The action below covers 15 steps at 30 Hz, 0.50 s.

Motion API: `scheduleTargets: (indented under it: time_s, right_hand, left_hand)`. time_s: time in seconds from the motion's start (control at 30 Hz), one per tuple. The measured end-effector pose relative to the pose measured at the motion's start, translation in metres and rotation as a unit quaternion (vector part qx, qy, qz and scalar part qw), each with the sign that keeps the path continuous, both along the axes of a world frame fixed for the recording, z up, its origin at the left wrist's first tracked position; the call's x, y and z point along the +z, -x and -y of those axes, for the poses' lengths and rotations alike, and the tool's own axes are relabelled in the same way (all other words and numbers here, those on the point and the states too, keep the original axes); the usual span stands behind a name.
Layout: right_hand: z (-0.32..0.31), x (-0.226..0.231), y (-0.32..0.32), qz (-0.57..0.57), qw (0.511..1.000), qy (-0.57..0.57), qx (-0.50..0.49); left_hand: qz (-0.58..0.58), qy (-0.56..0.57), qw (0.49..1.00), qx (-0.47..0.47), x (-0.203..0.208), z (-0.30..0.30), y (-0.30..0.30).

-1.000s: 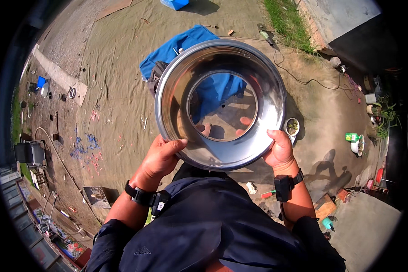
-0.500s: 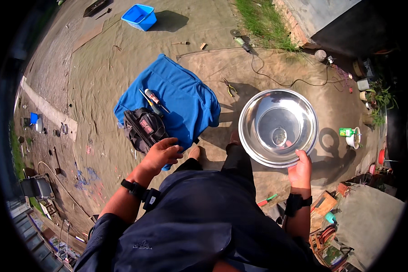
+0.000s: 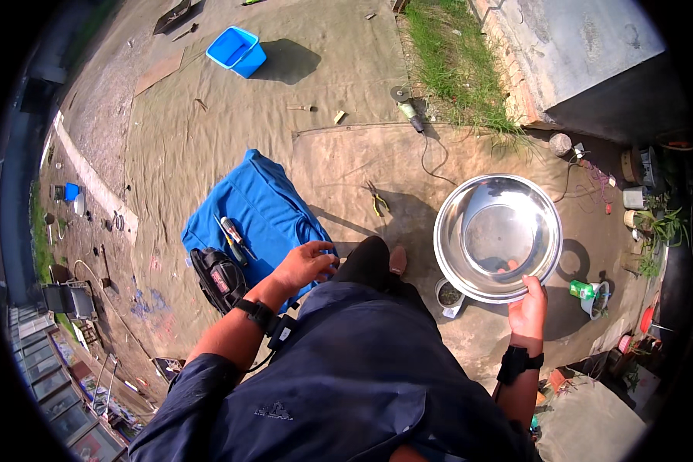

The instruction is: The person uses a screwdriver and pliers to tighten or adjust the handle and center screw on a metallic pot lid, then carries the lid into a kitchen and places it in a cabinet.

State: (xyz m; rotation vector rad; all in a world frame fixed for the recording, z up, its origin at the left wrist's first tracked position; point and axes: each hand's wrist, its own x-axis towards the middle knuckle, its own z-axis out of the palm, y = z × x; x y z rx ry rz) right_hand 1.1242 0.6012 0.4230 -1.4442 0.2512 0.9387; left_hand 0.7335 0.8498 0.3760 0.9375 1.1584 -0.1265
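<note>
A shiny round steel basin (image 3: 550, 223) hangs over the ground at the right. My right hand (image 3: 527, 309) grips its near rim, thumb on top and fingers underneath, partly hidden. In front of my body, my left hand (image 3: 306, 264) is empty, with loosely bent fingers apart. It is nearest the edge of a blue cloth (image 3: 263, 202) draped over something whose shape is hidden. Two screwdrivers (image 3: 231, 236) lie on the cloth. A black tool bag (image 3: 215, 279) with a red label rests at its near left edge.
Pliers with yellow handles (image 3: 379, 202) lie on the ground beyond my legs. Farther off are a green angle grinder (image 3: 410, 115) with its cord and a blue bucket (image 3: 242, 55). A small white pot (image 3: 448, 295) is below the basin; potted plants (image 3: 658, 231) line the right side.
The basin has shifted right in view, still in my right hand. My legs have moved as in a step, and the blue cloth now appears farther left. A white pot has come into view.
</note>
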Motion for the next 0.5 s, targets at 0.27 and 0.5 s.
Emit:
scheduleTargets:
  time_s: [0.27, 0.5]
  right_hand:
    - [-0.205, -0.014, -0.049, -0.036, 0.992, -0.051, 0.107]
    - [-0.448, -0.030, -0.073, -0.074, 0.981, -0.088, 0.157]
  left_hand:
    - [-0.050, 0.018, 0.986, 0.155, -0.029, -0.123, -0.020]
    - [-0.016, -0.019, 0.981, 0.194, -0.045, -0.333, -0.044]
